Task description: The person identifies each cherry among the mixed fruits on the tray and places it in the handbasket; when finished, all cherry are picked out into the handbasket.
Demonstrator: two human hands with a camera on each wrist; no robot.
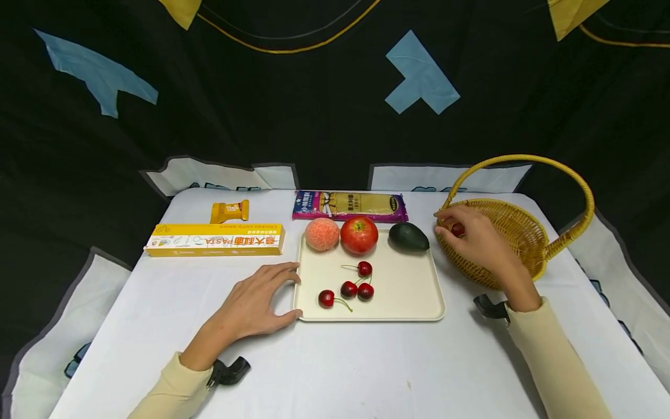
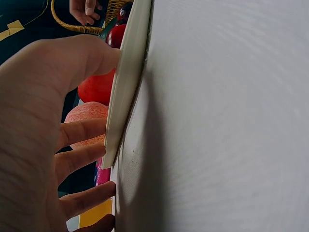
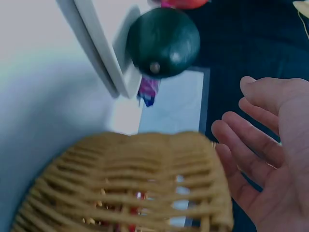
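My left hand [image 1: 257, 302] rests at the left edge of a cream tray [image 1: 403, 302], its thumb and fingertips touching the rim with fingers spread. The tray bears several cherries [image 1: 326, 298], a pink peach-like fruit [image 1: 321, 234], a red apple [image 1: 359, 235] and a dark green avocado [image 1: 408, 237]. Over the left side of a wicker basket [image 1: 515, 227] hovers my right hand [image 1: 478, 240], its fingers relaxed and apart. A dark red cherry [image 1: 458, 229] shows between thumb and fingers; in the right wrist view the hand is bare and red shows through the basket's weave.
A yellow and white pasta box [image 1: 214, 240] lies left of the tray, with a small orange-yellow packet [image 1: 230, 211] behind it. Behind the tray is a purple pasta bag [image 1: 350, 206]. The basket's tall handle [image 1: 586, 192] arches above its opening. Dark cloth hangs behind the white table.
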